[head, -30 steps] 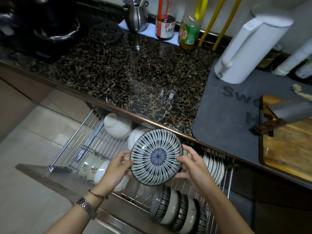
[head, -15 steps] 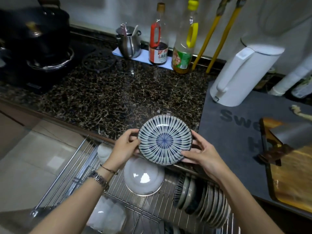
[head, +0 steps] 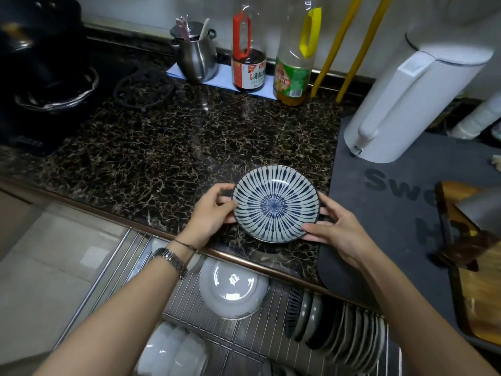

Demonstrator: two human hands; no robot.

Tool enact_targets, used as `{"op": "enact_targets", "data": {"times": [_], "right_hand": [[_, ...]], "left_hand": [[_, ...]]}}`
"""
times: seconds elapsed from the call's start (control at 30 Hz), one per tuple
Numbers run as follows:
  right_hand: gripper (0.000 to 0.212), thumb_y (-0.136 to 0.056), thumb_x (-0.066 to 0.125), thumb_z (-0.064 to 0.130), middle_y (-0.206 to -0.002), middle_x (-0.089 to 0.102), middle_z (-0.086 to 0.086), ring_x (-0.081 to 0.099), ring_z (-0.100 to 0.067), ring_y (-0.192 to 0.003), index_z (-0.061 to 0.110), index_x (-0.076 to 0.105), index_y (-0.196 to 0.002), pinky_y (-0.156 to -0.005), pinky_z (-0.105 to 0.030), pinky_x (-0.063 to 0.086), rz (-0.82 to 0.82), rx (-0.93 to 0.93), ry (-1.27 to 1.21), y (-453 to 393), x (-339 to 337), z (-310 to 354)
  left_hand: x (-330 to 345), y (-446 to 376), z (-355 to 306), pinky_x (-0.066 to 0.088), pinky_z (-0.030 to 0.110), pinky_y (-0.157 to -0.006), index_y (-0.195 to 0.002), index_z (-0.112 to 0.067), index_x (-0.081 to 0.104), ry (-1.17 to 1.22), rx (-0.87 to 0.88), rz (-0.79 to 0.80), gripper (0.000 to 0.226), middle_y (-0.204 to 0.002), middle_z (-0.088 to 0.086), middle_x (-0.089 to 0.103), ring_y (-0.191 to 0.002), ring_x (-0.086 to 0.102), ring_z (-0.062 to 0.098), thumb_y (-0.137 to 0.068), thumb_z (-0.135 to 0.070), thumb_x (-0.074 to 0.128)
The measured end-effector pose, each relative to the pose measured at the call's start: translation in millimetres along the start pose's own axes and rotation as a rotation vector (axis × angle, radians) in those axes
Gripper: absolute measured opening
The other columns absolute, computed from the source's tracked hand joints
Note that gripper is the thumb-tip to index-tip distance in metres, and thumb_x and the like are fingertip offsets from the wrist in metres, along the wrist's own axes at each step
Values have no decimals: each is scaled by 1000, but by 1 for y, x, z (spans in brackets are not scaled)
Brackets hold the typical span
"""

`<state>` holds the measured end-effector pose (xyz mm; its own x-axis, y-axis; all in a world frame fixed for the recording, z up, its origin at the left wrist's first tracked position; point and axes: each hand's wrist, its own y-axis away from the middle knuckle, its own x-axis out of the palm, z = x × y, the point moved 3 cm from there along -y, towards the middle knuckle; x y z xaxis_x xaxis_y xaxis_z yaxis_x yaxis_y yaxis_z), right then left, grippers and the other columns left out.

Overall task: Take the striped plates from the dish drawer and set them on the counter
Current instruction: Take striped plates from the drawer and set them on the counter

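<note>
Dish drawer [head: 113, 270] of wire racks pulled open along the bottom of the frame, white bowls [head: 233, 290] and upright plates [head: 333, 324] inside. Just above, at centre: striped plate [head: 276, 203] face up, low over the dark marbled counter [head: 151, 158]. Left hand [head: 210, 214] and right hand [head: 334, 233] on opposite rims, fingers spread, thumbs pinching the edge. Upper frame: bottles [head: 294, 74], white kettle [head: 409, 85].
</note>
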<state>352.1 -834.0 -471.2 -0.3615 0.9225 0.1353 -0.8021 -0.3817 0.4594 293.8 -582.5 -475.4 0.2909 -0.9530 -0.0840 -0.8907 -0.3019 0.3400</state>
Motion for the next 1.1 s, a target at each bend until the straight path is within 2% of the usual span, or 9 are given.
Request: {"op": "enact_targets", "data": {"times": [0.13,0.4,0.5,0.6,0.73,0.83,0.9,1.0,1.1], "right_hand": [[92,-68,71,-14,-108,65,-1,75,-19,-78,20,33,-145,-60,-29,61,-17,-4,-2,-5,-2,-1],[86,-67,77,-4,-104,66,-8,74,-17,-76,16,39,-142,-61,-27,61,-86,-54,98,-6,-8,-4],[74,-70,79,5,-92,65,-8,70,-15,-72,9,44,-135,-61,-27,61,-162,-65,247,1,-10,-3],[55,-76,77,15,-81,66,-3,63,-13,-70,8,54,-126,-67,-31,60,-244,-108,466,16,-14,1],[29,-79,74,17,-77,68,3,57,-4,-61,15,64,-106,-66,-10,49,-275,-188,653,59,-20,0],[20,-80,71,15,-80,69,-2,57,-9,-64,16,66,-99,-72,-20,51,-250,-182,682,100,-22,-14],[17,-80,71,11,-79,69,-4,57,-9,-64,17,67,-95,-72,-20,51,-246,-191,672,127,-22,-27],[19,-80,69,7,-74,67,4,57,-5,-64,23,66,-90,-64,-10,45,-258,-223,708,163,-23,-50],[20,-80,71,15,-75,65,13,59,-3,-74,30,63,-92,-65,-9,46,-203,-166,752,185,-28,-76]], "left_hand": [[3,-2,-2,60,22,-66,-121,-15,53,6,17,8,35,-90,6,68,-81,68,14,-89,-3,56],[6,-3,1,54,13,-58,-124,-19,52,-34,55,-38,35,-83,-5,66,-75,66,1,-90,-9,56],[7,2,-1,56,15,-58,-124,-17,53,-98,66,-99,36,-87,-4,66,-79,63,6,-89,-13,59],[0,18,-7,56,18,-61,-117,-21,56,-122,101,-224,33,-87,-5,67,-77,63,9,-85,-21,65],[-5,71,3,52,14,-58,-106,-21,61,-109,166,-334,24,-81,-2,67,-66,60,4,-83,-21,67],[8,120,36,48,11,-49,-102,-15,64,-143,108,-293,19,-77,0,65,-57,58,2,-83,-17,67],[23,147,65,47,11,-46,-96,-14,65,-188,17,-211,14,-78,2,66,-57,60,2,-83,-16,67],[50,172,105,51,18,-54,-88,-15,67,-204,-107,-95,6,-83,5,68,-68,63,14,-82,-19,68],[78,178,139,51,32,-69,-86,-16,68,-188,-169,-34,8,-85,7,70,-75,63,20,-80,-20,71]]}}
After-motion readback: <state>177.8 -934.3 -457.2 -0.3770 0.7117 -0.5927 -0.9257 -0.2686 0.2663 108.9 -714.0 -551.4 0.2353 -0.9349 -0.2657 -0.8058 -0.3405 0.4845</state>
